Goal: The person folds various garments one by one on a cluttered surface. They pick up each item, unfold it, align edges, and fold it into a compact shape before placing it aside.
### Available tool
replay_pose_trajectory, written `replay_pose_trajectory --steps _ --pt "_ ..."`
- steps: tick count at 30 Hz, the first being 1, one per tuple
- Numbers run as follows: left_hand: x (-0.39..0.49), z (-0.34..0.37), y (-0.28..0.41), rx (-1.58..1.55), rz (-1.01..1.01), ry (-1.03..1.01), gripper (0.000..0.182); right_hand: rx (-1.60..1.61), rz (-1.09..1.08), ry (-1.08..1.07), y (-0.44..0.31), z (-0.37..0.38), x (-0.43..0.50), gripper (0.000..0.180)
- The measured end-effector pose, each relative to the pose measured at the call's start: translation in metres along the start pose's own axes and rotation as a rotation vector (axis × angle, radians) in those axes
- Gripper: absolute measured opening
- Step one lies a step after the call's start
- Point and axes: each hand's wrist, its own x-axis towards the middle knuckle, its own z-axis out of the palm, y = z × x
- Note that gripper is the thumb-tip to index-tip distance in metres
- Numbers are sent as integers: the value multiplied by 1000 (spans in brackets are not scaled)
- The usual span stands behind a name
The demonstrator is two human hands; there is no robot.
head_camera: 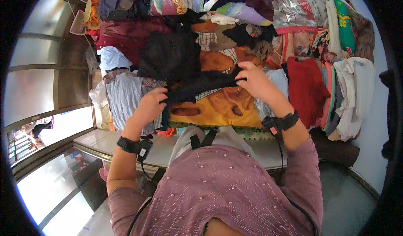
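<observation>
A black garment (204, 82) is stretched between my two hands above a yellow-orange patterned cloth (217, 108). My left hand (149, 105) holds its left end, the fingertips partly hidden by the dark fabric. At the other end, my right hand (256, 80) pinches the black fabric between thumb and fingers. Behind it lies a larger mass of black cloth (170, 53); where the two meet cannot be made out. A checked cloth (206, 40) and brown cloth show beyond and beneath the garment.
Grey-blue folded clothing (124, 88) is stacked on the left. To the right are a red garment (303, 91) and white folded clothes (354, 88). A silver plastic bag (300, 6) and more clothing are heaped at the back. Frosted window panes (31, 91) border the left side.
</observation>
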Motion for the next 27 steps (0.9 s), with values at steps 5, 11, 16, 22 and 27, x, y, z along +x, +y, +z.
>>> replay_pose_trajectory --steps 5,11,16,22,27 --pt "-14 -8 19 44 -144 -38 19 131 -42 -115 -8 -18 -2 17" --pt "-4 -53 11 -20 -204 268 20 44 -191 20 -34 -69 45 14" --pt "20 -108 -27 34 -215 384 21 -110 -284 109 -59 -86 113 20" --pt "53 -178 -70 0 -218 463 22 1 -259 143 -93 -89 170 25" --pt "44 -208 -78 -6 -216 419 20 27 -168 118 -113 -81 175 22"
